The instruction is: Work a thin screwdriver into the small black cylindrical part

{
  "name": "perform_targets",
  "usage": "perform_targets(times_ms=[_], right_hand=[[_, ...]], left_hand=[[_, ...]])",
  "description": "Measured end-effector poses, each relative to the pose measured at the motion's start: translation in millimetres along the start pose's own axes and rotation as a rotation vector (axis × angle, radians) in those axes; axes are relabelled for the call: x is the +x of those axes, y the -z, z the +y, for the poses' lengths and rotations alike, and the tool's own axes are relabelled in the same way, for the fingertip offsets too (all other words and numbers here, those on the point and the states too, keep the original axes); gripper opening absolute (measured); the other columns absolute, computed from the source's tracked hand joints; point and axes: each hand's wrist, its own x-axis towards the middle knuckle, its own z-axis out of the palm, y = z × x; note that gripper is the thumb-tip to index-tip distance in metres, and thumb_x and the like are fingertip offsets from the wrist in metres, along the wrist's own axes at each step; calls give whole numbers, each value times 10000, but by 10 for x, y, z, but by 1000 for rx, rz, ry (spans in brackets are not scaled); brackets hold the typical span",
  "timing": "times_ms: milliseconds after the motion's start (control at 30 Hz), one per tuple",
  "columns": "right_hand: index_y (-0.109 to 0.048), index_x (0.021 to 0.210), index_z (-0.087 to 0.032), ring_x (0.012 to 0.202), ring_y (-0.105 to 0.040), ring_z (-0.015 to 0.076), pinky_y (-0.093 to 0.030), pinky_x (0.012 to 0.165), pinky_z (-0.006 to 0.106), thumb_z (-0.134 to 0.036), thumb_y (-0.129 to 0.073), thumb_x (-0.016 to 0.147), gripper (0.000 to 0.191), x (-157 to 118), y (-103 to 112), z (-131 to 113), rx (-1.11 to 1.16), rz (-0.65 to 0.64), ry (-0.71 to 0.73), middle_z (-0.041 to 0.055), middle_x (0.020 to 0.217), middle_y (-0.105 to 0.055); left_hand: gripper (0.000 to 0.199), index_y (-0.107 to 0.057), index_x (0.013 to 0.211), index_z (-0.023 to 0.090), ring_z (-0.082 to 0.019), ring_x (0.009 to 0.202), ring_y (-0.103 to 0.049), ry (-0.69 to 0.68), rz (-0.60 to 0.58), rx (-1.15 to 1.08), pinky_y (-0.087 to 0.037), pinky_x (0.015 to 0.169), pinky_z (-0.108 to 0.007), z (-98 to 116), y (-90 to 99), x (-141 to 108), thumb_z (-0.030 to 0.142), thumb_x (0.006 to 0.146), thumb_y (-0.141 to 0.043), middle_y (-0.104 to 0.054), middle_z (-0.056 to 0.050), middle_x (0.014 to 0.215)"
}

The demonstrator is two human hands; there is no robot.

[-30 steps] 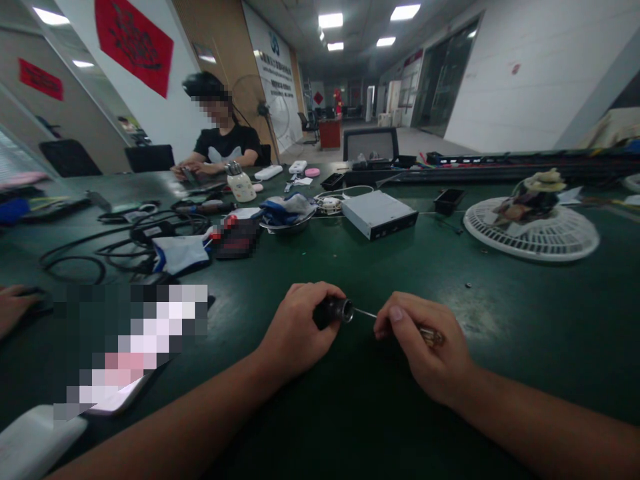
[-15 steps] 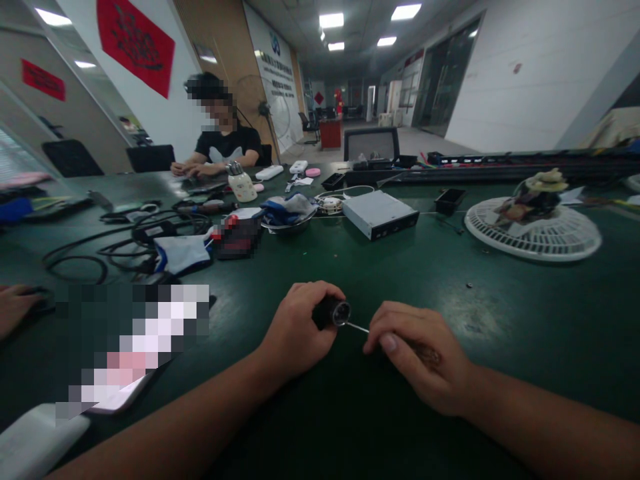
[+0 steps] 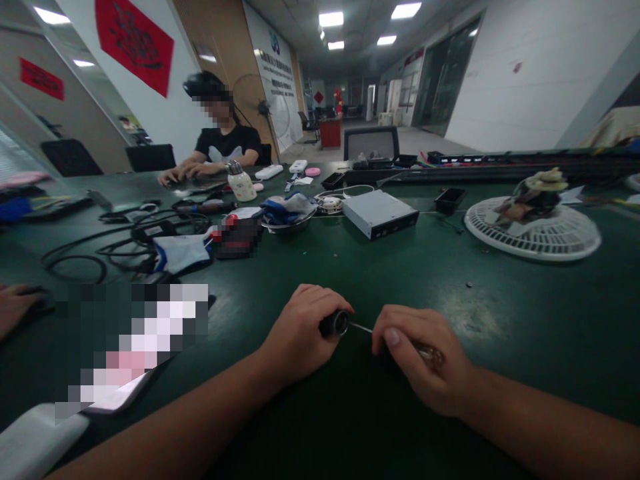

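Note:
My left hand (image 3: 304,331) is closed around a small black cylindrical part (image 3: 336,324), whose round open end faces right. In my right hand (image 3: 423,353) is a screwdriver (image 3: 431,357) with an amber, see-through handle and a thin metal shaft. The shaft points left, its tip close to the rim of the cylinder's open end; whether it touches I cannot tell. Both hands are low over the green tabletop (image 3: 390,273). My fingers hide most of the cylinder and part of the screwdriver handle.
Beyond my hands lies a grey disc drive (image 3: 380,213). At right rests a white fan grille (image 3: 533,230) with a motor on it. Cables (image 3: 100,243), a cloth-filled bowl (image 3: 287,217) and a bottle (image 3: 241,183) stand leftward. Another person (image 3: 220,140) sits across; someone's hand (image 3: 17,307) shows at left.
The black cylinder has turned and dropped slightly in my left hand. My right hand has shifted a little right with the screwdriver. Across the table, the other person's hands have moved.

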Motion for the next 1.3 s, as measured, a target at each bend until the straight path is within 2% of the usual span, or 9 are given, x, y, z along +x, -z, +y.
perform_targets(times_ms=[100, 167, 233, 400, 667, 800, 967, 1100, 1300], right_hand=[[-645, 878, -184, 670, -577, 149, -427, 614, 305, -222, -485, 1005, 208, 1, -2, 7, -9, 13, -13, 28, 752, -610], [-654, 925, -178, 718, -597, 152, -444, 640, 301, -223, -509, 996, 168, 12, 5, 1, 29, -66, 14, 39, 801, -633], [-647, 906, -176, 689, -584, 145, -434, 627, 297, -221, -507, 991, 170, 15, 10, -9, 52, -126, 42, 32, 776, -626], [-614, 824, -184, 615, -542, 129, -396, 585, 291, -189, -469, 998, 226, -9, 1, -14, -3, -14, 28, 6, 691, -577], [-653, 972, -165, 790, -605, 160, -470, 702, 297, -184, -529, 982, 126, 41, -1, -17, 15, -178, 57, 60, 869, -655], [-648, 926, -147, 734, -586, 146, -449, 665, 288, -204, -523, 975, 145, 39, 5, 3, 95, -171, 82, 57, 826, -642], [-604, 810, -162, 648, -534, 120, -400, 621, 279, -189, -477, 992, 224, 10, -7, 23, 67, -87, 17, 13, 711, -572], [-626, 864, -161, 682, -552, 117, -407, 643, 272, -166, -504, 986, 173, 6, -26, 19, -6, -73, 15, 12, 755, -593], [-642, 942, -152, 755, -568, 133, -432, 682, 275, -185, -519, 986, 135, 33, -14, 12, 14, -157, 35, 37, 838, -613]], left_hand=[[297, -663, 961, 229, -198, 915, -666, 15, 20, 3, -458, 875, -391, -5, -3, 2, 39, 737, -615, -735, -4, 939], [300, -656, 928, 225, -190, 898, -662, 15, 19, 2, -450, 864, -383, -11, -7, 0, 18, 718, -605, -729, 7, 917], [302, -651, 913, 224, -183, 894, -658, -7, 2, -1, -441, 865, -380, -16, -9, -5, 8, 708, -599, -723, 16, 909], [301, -655, 936, 227, -190, 921, -654, -23, -16, 5, -436, 883, -386, -8, -7, -8, 26, 716, -615, -726, 13, 932], [278, -661, 885, 220, -179, 890, -650, -13, -7, -8, -425, 861, -374, -25, -12, -8, 10, 713, -602, -722, 21, 898], [274, -665, 898, 216, -181, 895, -648, -46, -8, -17, -421, 862, -380, -50, -29, -22, 20, 712, -616, -723, 18, 911], [272, -671, 916, 218, -183, 901, -646, -57, -8, -8, -419, 870, -380, -37, -28, -17, 33, 718, -652, -723, 19, 921], [276, -689, 921, 221, -183, 904, -651, -50, 14, 3, -415, 863, -382, -26, -21, -3, 21, 734, -651, -728, 19, 927], [400, -720, 1041, 244, -194, 935, -651, -58, 75, 54, -410, 861, -393, -59, -36, -16, -18, 755, -621, -734, 7, 986]])
